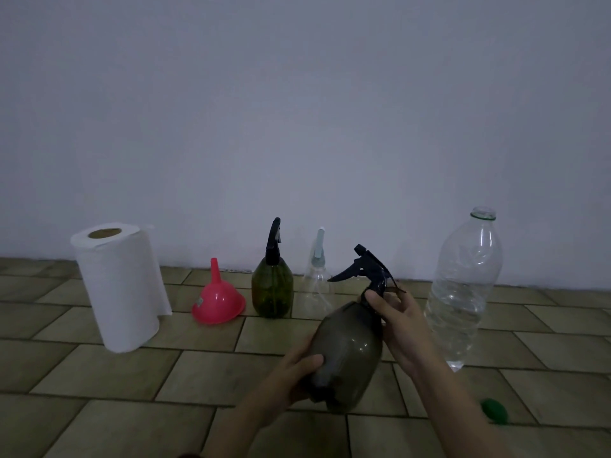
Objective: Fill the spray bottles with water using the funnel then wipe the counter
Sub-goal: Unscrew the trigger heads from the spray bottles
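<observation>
Grey spray bottle (347, 355) held tilted above the tiled worktop (132, 375). Left hand (297, 375) cups its base, fingers curled round it; right hand (396, 322) pinches the collar below the black trigger head (367, 269), likely to unscrew it. Pink funnel (218, 300), inverted, waits left of the bottle. Uncapped water bottle (463, 292) stands just right.

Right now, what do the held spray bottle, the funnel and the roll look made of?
Held spray bottle: smoky translucent plastic, glossy highlights; black spray head looks opaque plastic. Funnel: pink plastic, slightly shiny, seemingly translucent. Roll: white paper towel, matte, cardboard-looking core.
</observation>
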